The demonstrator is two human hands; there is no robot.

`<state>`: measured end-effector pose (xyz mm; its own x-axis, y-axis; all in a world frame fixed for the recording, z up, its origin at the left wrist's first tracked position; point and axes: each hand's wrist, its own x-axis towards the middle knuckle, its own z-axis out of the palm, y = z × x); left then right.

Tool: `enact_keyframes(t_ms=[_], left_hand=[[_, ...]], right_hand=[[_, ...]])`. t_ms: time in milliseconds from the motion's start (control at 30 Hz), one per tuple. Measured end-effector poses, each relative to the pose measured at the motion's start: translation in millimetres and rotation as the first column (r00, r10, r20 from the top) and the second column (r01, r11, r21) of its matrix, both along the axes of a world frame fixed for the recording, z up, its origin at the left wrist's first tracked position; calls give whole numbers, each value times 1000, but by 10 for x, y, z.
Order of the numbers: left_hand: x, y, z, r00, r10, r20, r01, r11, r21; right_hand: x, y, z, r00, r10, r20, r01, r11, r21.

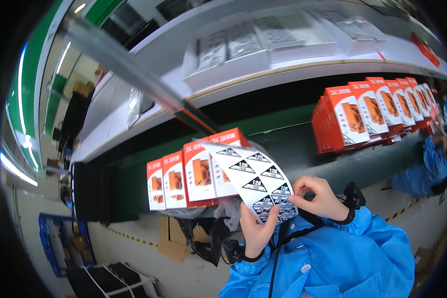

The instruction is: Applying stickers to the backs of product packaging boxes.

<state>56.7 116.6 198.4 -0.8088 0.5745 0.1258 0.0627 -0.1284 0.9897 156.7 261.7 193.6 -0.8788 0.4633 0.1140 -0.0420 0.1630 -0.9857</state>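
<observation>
A white sheet of stickers (250,174) with several black triangular labels hangs tilted in front of my chest, its far end curling over the red boxes. My left hand (256,229) grips the near edge, thumb on top of the labels and fingers underneath. At the sheet's right edge my right hand (317,197) is pinched, thumb and forefinger meeting at the border of the labels. Whether a loose sticker lies between those fingertips cannot be made out. Just beyond the sheet stand red-and-white boxes (199,171) in a row, partly hidden by it.
A longer row of similar red-and-white boxes (377,111) stands on the green conveyor belt (278,141) to the right. Behind runs a white shelf with trays of silvery packets (228,47). A metal post (119,62) rises at left. Another person in blue (424,164) works at far right.
</observation>
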Motion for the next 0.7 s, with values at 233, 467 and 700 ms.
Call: enact_keyframes(t_ms=[233,467,700], left_hand=[[-326,-598,-174,989,142,-47,-145,988,-58],[-642,-949,-333,961,104,-255,-159,965,-208],[-712,-1025,-321,924,114,-364,-234,923,-304]], right_hand=[[-607,-534,57,984,27,-179,73,847,526],[-987,-713,95,979,199,-30,-168,888,427],[-1201,-821,13,977,188,99,-212,893,398]])
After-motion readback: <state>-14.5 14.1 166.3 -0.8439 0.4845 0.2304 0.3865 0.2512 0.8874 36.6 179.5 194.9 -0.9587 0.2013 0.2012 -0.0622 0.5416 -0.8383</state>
